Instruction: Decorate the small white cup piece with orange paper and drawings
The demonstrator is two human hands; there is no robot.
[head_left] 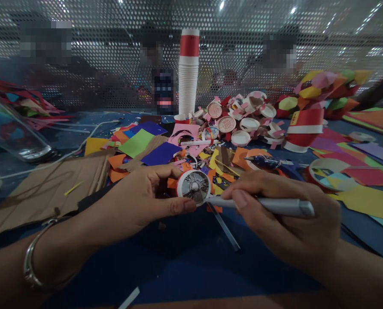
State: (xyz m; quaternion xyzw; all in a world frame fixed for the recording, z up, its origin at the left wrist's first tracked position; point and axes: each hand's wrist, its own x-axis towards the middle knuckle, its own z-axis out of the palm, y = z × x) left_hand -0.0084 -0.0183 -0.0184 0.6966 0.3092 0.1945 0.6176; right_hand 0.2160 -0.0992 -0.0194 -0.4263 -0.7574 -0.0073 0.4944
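Observation:
My left hand (143, 193) pinches a small round cup bottom (194, 186), white-rimmed with dark lines drawn on its face, between thumb and fingers. My right hand (284, 219) grips a silver-grey pen (272, 206) whose tip touches the lower right edge of the disc. Both hands hover just above a dark blue table surface (185, 262). A metal bangle (33, 257) sits on my left wrist.
Coloured paper scraps (153, 148) litter the table behind the hands. A tall stack of red-and-white paper cups (188, 73) stands at the back, with a pile of cut cup bottoms (243, 122) beside it. Brown paper (50, 184) lies left. A perforated screen (114, 51) separates other people.

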